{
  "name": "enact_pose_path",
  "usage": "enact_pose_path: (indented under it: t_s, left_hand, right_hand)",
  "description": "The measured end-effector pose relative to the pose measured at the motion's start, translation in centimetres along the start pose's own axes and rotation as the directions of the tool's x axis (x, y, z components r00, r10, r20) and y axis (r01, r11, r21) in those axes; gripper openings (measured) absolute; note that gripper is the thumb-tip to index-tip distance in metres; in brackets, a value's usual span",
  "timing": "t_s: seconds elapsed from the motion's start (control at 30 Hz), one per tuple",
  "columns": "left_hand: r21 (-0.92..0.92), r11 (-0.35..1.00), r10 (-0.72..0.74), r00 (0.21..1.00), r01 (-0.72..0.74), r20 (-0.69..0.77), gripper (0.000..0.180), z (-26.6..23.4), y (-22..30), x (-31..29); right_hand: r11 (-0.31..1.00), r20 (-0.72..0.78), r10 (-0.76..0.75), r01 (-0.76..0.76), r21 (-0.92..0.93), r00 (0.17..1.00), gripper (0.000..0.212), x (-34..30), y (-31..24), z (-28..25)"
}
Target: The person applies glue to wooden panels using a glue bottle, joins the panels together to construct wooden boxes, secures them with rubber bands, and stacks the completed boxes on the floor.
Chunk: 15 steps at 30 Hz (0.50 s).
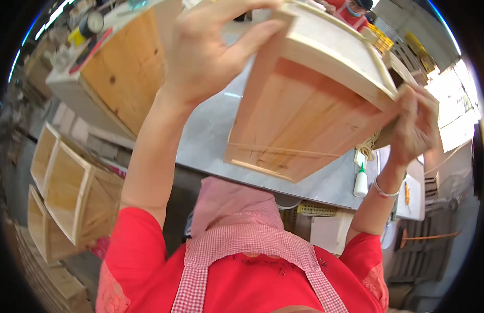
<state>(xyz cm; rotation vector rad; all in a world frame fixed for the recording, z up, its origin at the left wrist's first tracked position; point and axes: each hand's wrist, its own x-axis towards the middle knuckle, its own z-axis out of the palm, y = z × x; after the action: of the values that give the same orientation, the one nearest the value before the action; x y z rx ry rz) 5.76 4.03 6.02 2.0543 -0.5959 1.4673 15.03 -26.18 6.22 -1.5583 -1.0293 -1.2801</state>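
Two bare hands, ours, hold up an open wooden box point(304, 125) at a gray-topped workbench point(205, 130), the piece tilted over the bench's near edge. Our left hand point(200, 49) is closed about the box's upper left corner, thumb pressed along the pale frame and fingers reaching over the top. Our right hand point(416, 125) holds the opposite upper corner, its fingers bent over the rim, a pale bracelet point(386, 192) circling the wrist below. Reddish, streaked boards show within the frame; whether the lower end touches the benchtop, we cannot tell.

Near the bench's near right corner stands a white squeeze bottle point(360, 185) with a green tip, a bundle of tan cord point(368, 146) just behind it. Farther right, an orange pen-like tool point(407, 193) lies on a white surface point(416, 206). Beyond the bench's left edge we see a cabinet point(124, 73) with a knotty wood panel; lower on that side, pale wooden boxes point(70, 190) sit close together. Past the far edge, a person in red point(351, 18) wears a dark cap and a mask, near a yellow crate point(380, 39). We wear a red top point(242, 287) beneath a checked apron point(242, 232).
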Motion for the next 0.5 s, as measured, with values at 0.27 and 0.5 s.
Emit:
enact_pose_path:
  t_s: [0.27,0.5]
  left_hand:
    - [-0.188,0.982,-0.031,0.999,0.027,-0.018,0.015,1.2,-3.9,-1.3]
    - [-0.127,-0.155,-0.787,-0.044,0.980,0.615,0.043,10.0,-15.2,-15.5]
  right_hand:
    - [0.982,-0.319,0.014,-0.074,-0.177,0.948,0.024,-0.7,-0.5,3.1]
    - [0.987,-0.324,-0.007,-0.045,-0.154,0.946,0.026,-0.5,-1.0,3.7]
